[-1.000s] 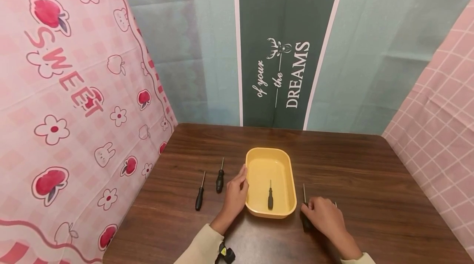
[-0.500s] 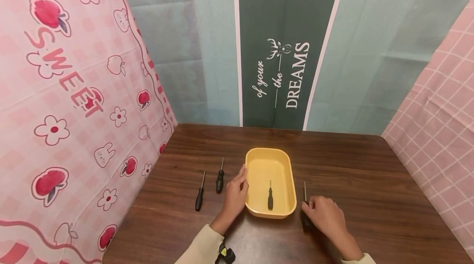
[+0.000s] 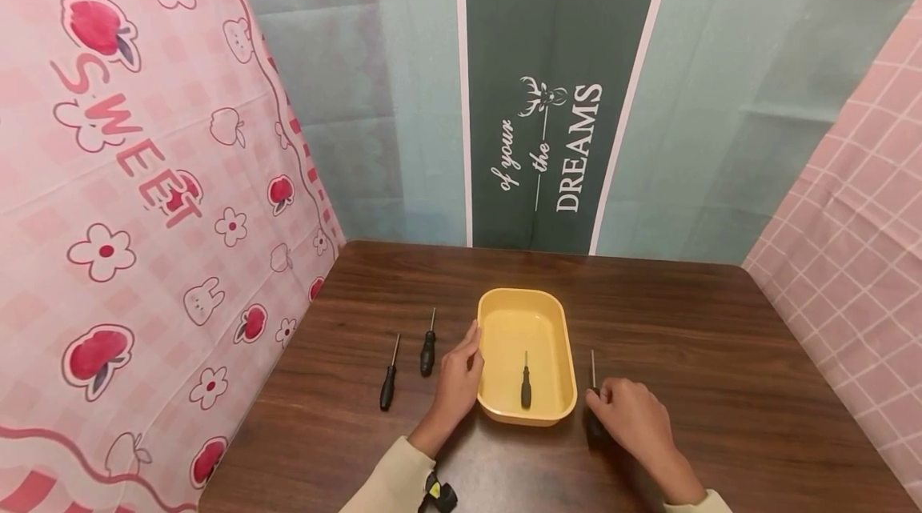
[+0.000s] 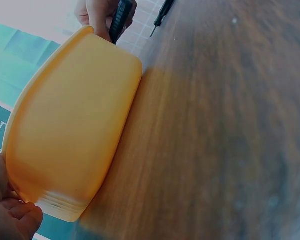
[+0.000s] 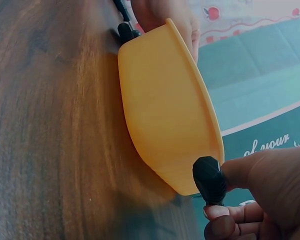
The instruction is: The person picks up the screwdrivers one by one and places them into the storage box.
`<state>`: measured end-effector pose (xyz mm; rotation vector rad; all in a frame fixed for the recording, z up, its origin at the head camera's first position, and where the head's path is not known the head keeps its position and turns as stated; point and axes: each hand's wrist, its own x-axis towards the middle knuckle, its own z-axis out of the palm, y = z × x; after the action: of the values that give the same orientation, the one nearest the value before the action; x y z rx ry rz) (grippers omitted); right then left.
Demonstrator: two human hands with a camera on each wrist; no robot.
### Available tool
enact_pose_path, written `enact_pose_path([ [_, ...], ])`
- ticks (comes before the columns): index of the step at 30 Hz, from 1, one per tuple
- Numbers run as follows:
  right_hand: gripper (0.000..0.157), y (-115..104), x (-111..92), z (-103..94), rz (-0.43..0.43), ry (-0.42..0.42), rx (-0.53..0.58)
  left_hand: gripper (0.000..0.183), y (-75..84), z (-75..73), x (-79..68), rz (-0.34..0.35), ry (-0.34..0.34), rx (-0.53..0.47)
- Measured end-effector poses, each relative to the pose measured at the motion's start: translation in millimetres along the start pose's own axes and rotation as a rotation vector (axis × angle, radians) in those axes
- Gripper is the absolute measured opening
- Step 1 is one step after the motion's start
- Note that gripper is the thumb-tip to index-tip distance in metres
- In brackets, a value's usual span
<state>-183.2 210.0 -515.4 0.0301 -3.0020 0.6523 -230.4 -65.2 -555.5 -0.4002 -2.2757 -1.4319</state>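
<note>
A yellow plastic tray (image 3: 527, 417) stands on the wooden table with one small black-handled screwdriver (image 3: 526, 389) lying inside. My left hand (image 3: 461, 373) holds the tray's left rim; in the left wrist view its fingertips (image 4: 27, 217) curl at the tray's wall. To the right of the tray, my right hand (image 3: 634, 415) pinches the thick dark handle of a second screwdriver (image 5: 209, 180) between thumb and fingers. Its metal shaft points away from me, and the hand covers part of the handle. The tray wall (image 5: 165, 100) is close to this handle in the right wrist view.
Two more screwdrivers, a left one (image 3: 387, 385) and a farther one (image 3: 428, 351), lie left of the tray. Another dark screwdriver (image 4: 162, 15) shows beyond the tray in the left wrist view. Patterned cloths surround the table (image 3: 691, 313) on three sides.
My right hand has risen slightly with the screwdriver, whose tip has shifted a little farther away. The left hand and tray have stayed put.
</note>
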Motion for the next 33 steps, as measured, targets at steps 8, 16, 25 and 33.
enact_pose_path([
  [8,0.037,-0.6,1.9,0.8,-0.01,0.026,-0.002,0.037,0.0,0.1,-0.1,0.0,0.002,-0.004],
  [16,0.034,-3.6,3.8,0.4,0.001,0.057,0.01,0.037,-1.9,1.0,0.3,0.025,0.006,0.003],
  [25,0.034,-6.9,4.9,0.3,-0.002,0.105,0.041,0.037,-2.0,1.0,0.0,0.029,0.007,0.008],
  [33,0.034,-8.2,6.1,1.5,-0.001,0.112,0.073,0.037,-1.5,0.6,0.1,0.028,0.015,0.012],
])
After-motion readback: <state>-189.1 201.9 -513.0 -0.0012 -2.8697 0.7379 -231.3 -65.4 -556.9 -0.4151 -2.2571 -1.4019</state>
